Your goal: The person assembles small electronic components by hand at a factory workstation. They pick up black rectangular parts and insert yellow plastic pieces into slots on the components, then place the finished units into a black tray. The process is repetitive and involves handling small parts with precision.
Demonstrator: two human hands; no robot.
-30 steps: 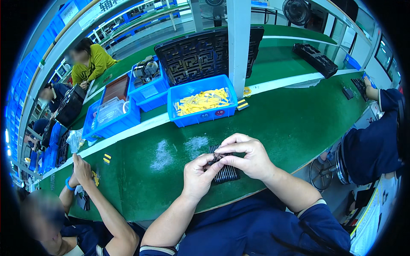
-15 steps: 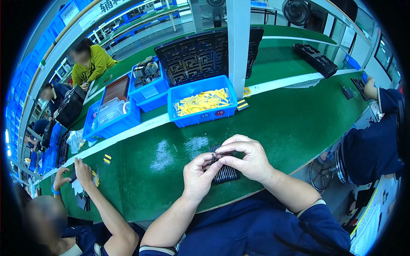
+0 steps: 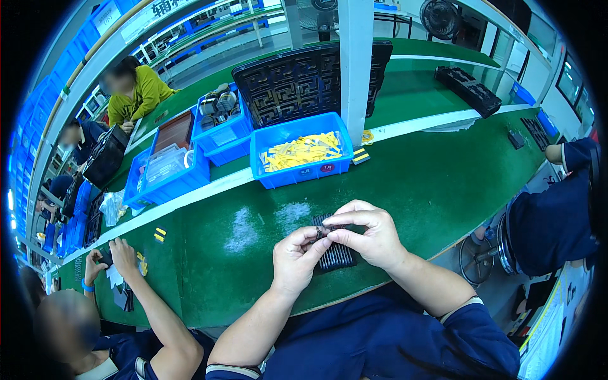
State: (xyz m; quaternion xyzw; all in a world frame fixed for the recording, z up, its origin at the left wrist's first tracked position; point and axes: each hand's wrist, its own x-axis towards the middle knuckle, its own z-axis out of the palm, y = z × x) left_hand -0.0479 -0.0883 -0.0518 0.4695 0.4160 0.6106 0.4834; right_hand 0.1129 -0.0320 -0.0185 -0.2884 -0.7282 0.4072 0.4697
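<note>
Directly between the hands (image 3: pixel 373 237), pinched, sits a small dark piece (image 3: pixel 321 232).

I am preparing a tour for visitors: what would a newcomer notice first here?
Probably the open blue plastic box of small yellow strips, above the picture's centre. Nearer, the left hand and right hand pinch a small dark piece over a black ribbed object on the green tabletop.

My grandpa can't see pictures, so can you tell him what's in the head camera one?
A person's bare left hand and bare right hand hold a small dark piece between their fingertips, above a flat, ribbed black object on a green tabletop. Beyond them stands a blue plastic bin of thin yellow pieces.
</note>
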